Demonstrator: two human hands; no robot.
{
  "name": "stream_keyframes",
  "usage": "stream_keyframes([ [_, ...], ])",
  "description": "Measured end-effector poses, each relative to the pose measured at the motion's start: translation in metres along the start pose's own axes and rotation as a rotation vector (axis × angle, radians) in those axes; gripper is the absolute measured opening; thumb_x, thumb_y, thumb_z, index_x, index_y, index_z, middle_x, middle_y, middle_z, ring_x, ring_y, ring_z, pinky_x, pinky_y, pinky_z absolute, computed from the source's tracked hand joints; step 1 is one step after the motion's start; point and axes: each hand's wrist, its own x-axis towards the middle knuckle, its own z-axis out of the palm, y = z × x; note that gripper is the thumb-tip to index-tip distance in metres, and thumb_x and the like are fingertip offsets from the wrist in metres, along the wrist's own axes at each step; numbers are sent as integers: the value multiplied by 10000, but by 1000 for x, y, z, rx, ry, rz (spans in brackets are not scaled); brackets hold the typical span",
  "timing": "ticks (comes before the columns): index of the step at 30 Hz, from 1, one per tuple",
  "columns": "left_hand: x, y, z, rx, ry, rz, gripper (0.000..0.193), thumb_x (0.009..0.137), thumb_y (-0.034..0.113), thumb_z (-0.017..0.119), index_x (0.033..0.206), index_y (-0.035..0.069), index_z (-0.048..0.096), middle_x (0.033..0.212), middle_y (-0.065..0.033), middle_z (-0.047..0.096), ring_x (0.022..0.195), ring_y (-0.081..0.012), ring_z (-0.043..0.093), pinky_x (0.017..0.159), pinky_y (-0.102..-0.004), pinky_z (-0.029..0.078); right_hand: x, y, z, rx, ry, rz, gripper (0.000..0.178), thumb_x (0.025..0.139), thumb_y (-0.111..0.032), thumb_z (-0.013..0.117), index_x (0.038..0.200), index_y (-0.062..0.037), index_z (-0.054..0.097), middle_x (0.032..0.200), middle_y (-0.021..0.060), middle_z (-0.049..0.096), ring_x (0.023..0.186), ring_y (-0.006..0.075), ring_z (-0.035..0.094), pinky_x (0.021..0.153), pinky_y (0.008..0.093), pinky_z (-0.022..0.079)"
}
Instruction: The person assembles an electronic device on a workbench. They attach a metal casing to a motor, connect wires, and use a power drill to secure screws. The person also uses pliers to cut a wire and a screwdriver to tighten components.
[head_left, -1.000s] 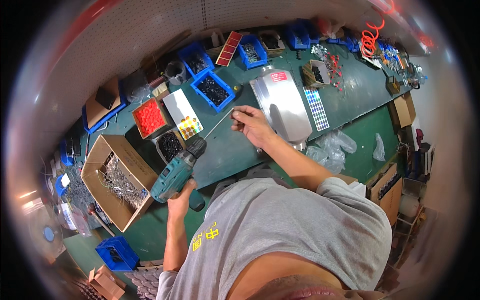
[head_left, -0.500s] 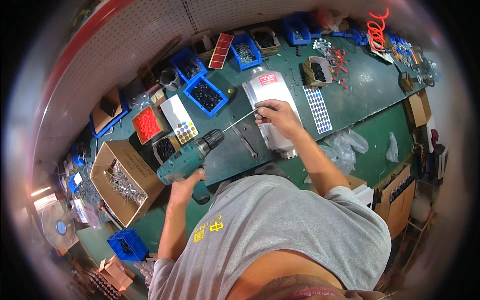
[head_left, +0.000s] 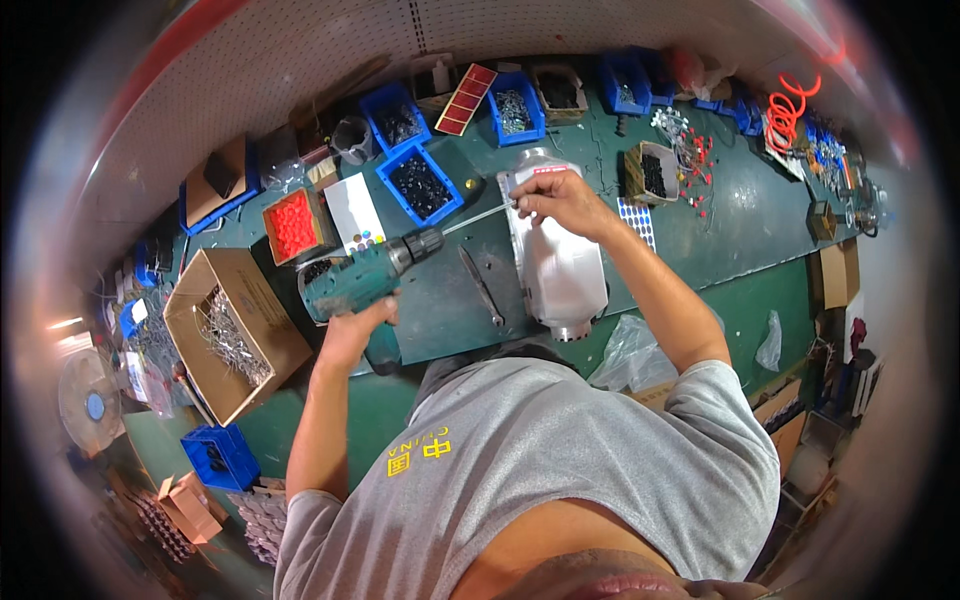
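Note:
My left hand (head_left: 358,330) is wrapped round the handle of a teal cordless drill (head_left: 352,282) with a black chuck. From the chuck a long thin metal bit (head_left: 474,219) reaches to the right. The fingers of my right hand (head_left: 566,204) are pinched together at the bit's tip. Whatever small thing they hold there is hidden. Below that hand a white and silver metal housing (head_left: 566,280) with round ends and a red label lies on the bench. A combination wrench (head_left: 482,288) rests on the bench between the drill and the housing.
Blue bins (head_left: 450,207) of small black and metal parts line the back. A box of red caps (head_left: 292,226) and a carton (head_left: 247,315) of metal pieces stand left. To the right are a box of black parts (head_left: 653,178), a sticker sheet (head_left: 637,222) and plastic bags (head_left: 634,355).
The view has shifted, so the bench things sit elsewhere in the picture. The drill is held more level, and my right hand's fingers stay at the bit's tip.

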Motion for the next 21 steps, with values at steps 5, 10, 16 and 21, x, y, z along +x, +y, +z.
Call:
stream_keyframes([
  [5,46,8,6,90,5,100,170,906,70,711,1065,20,673,884,-25,651,759,-135,608,706,-326,513,54,5,-29,-583,199,-182,320,985,-131,645,1284,-33,701,1110,176,761,981,264,740,851,380,597],
  [10,89,15,6,270,-2,-46,201,912,152,736,1070,35,694,895,-15,662,778,-120,593,707,-311,493,93,35,-78,-856,210,-52,375,1002,-262,573,1253,-16,705,1187,232,721,1103,452,670,1020,456,520],
  [16,113,22,11,392,-48,-98,269,898,277,750,1029,48,701,845,-17,668,774,-131,595,725,-320,489,97,42,-81,-892,101,100,425,1065,-341,531,1228,7,712,1102,250,740,1006,400,704,932,439,532],
  [21,128,27,10,592,-75,-136,331,895,333,762,1056,48,708,897,-18,691,803,-126,606,759,-322,499,100,50,-87,-873,65,103,459,1077,-388,515,1210,2,716,1096,250,739,1004,405,699,918,447,529],
])
